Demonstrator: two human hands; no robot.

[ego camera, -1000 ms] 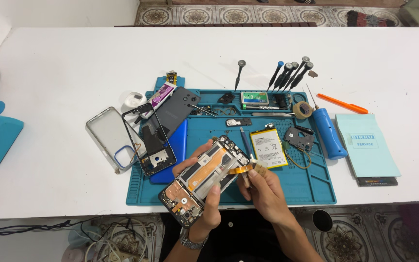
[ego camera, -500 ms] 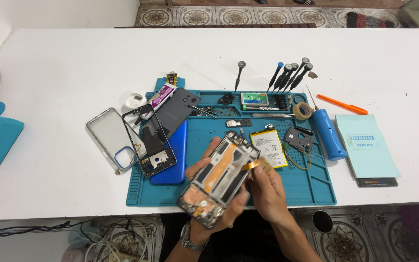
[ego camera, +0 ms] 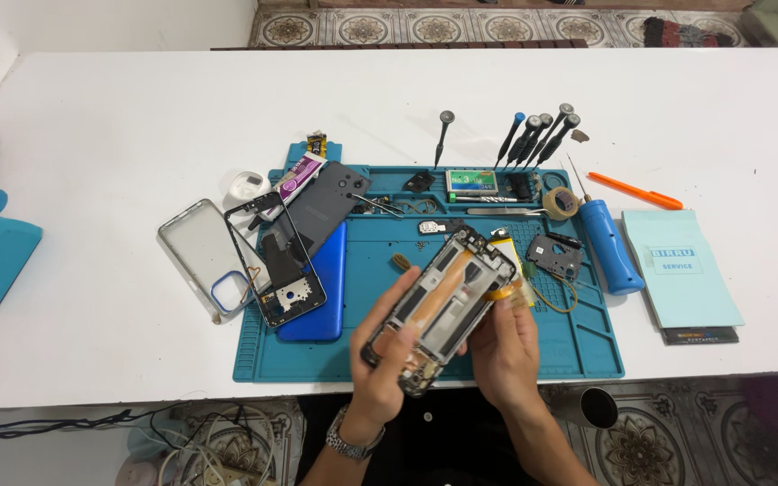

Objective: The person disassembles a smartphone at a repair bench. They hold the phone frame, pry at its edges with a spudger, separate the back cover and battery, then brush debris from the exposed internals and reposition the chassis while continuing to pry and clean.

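My left hand grips an opened phone body from below, tilted with its open inside facing up, above the front of the blue work mat. My right hand holds the phone's right side, fingers by an orange flex strip at its edge. The phone covers most of a flat battery lying on the mat behind it.
On the mat lie a blue back cover, a dark frame, a grey back panel, a small black board and tape roll. Screwdrivers stand behind. A clear case, blue handle, orange tool and light-blue pad lie around.
The phone body has been lifted and swung further right and up over the mat; both hands moved with it, still holding it.
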